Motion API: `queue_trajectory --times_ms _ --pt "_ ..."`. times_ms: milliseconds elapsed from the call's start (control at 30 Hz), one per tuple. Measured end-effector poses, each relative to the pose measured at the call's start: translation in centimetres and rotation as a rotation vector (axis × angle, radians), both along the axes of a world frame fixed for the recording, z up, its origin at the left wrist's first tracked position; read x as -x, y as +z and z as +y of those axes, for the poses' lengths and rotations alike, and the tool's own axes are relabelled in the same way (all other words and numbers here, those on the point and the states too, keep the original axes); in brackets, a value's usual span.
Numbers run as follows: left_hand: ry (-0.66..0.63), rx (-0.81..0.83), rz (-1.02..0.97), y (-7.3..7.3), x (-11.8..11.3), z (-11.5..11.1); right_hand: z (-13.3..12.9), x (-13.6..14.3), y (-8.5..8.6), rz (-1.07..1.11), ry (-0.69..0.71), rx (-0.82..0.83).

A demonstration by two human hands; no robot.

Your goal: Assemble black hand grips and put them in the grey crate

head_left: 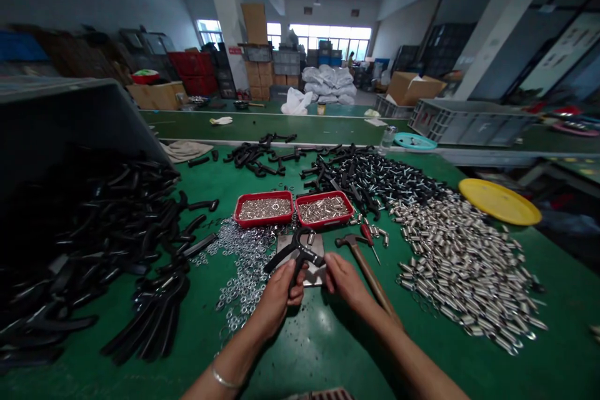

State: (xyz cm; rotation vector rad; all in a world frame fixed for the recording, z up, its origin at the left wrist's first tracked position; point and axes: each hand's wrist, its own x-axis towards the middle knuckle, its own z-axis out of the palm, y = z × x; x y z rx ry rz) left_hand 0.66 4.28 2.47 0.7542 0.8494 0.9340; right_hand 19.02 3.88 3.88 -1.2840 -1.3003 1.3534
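- Nearest the camera: bangle (pixel 225 380) on the left wrist, low and left of the steel plate (pixel 314 279), my landmark.
- Far left of the plate: grey bin (pixel 60 95), its mouth open towards loose black handles (pixel 135 197).
- Left hand (pixel 277 295), at the plate's near-left edge: closed around one leg of a black forked part (pixel 304 255), which is held over the plate.
- Handling, in my judgement: the part is light and stiff, its smooth finish slightly slippery, not fragile. I would take hold low on the leg, clear of the small spring (pixel 310 239) at its top, which should give under pressure.
- Right hand (pixel 345 280), at the plate's right edge: fingers bent, fingertips at the part's right tip; I cannot tell whether they pinch it.
- Counts, left to right: one bin; handles overlapping, not countable; washers (pixel 244 262) left of the plate, too many to count; two red trays (pixel 263 222) (pixel 328 223) beyond it; one part in hand; one hammer (pixel 370 272) and one screwdriver (pixel 367 235) to its right; springs (pixel 462 262) farther right, uncountable; one yellow disc (pixel 499 201) beyond those.
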Motion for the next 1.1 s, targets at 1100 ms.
queue_trajectory --times_ms 1100 --pt "0.480 -0.406 1.730 0.2 27.5 -5.3 -7.5 4.5 -7.2 -0.430 0.419 -0.373"
